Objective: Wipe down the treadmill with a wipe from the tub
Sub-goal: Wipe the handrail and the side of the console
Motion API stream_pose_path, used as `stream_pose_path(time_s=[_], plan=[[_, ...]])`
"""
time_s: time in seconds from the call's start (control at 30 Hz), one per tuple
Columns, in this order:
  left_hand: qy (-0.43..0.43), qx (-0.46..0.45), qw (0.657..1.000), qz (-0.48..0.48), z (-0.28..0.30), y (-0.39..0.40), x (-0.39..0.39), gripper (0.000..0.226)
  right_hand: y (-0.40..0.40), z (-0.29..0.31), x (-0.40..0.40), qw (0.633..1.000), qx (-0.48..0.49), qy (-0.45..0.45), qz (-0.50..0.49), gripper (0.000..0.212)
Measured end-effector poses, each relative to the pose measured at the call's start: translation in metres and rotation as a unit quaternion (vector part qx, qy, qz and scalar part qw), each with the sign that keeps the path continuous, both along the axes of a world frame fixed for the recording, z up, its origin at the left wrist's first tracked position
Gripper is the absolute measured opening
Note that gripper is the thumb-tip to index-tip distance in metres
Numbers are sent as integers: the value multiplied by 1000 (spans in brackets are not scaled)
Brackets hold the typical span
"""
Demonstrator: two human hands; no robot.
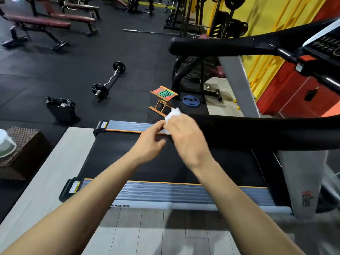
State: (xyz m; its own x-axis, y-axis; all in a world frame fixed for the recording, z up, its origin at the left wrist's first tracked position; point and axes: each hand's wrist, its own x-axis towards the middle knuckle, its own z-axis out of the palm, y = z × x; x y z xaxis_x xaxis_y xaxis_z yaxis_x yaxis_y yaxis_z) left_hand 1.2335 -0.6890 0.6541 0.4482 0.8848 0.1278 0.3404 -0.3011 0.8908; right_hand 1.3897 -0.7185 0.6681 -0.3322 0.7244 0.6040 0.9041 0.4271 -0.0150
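both hands [171, 138] pinch one white wipe [172, 115] (crumpled) beside the treadmill [184, 162] handrail [257, 133].

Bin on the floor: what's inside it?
The bin has a black liner, and something white and crumpled shows at its top, possibly used wipes. Whatever lies deeper is hidden by the liner and rim.

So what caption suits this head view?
Both hands bunch a white wipe above the treadmill in a gym.

The tub [5, 144] is cut off by the left edge.
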Motion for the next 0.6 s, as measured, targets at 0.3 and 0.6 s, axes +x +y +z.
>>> stream_pose_path(time_s=[0.3,0.6], plan=[[22,-37,997,60,-15,3,-16,60,-58,-36,104,990,58,-121,41,24],[25,107,993,51,14,-9,23,64,-49,-20,73,939,202,233,-151,21]])
